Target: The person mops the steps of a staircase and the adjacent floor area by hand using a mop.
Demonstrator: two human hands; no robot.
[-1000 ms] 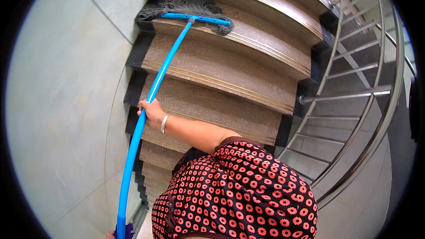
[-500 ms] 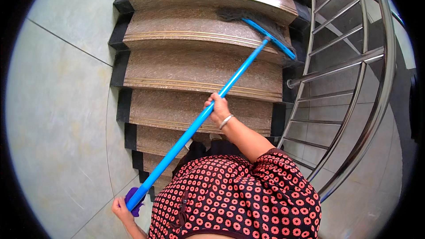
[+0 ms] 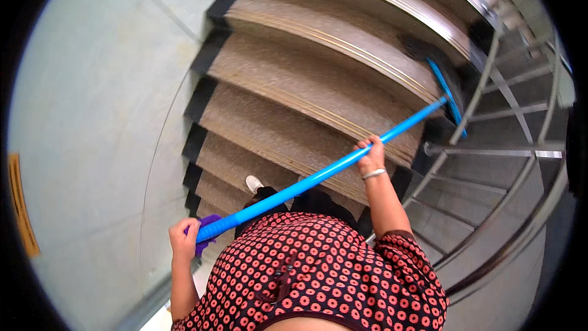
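Note:
A flat mop with a long blue handle (image 3: 288, 193) slants across my front, its low end at my left and its head up at the right. My right hand (image 3: 372, 156), with a silver bangle at the wrist, is closed round the pole beyond its middle. At the ribbed grip end, my left hand (image 3: 184, 237) is closed on the mop together with a bunched purple cloth (image 3: 212, 219). The mop's blue bar and dark fringed head (image 3: 451, 95) lie on a stair step, at the right end beside the railing.
Brown stone stairs (image 3: 288, 89) with gold edge lines and black side borders rise ahead. A metal railing (image 3: 490, 202) runs up the right side. To the left stands a pale wall (image 3: 110, 104). My white shoe (image 3: 253, 184) shows on a lower step.
The view has turned, so the stairs now slant. The mop head has shifted right against the railing side, the pole lies flatter, and my left hand appears higher.

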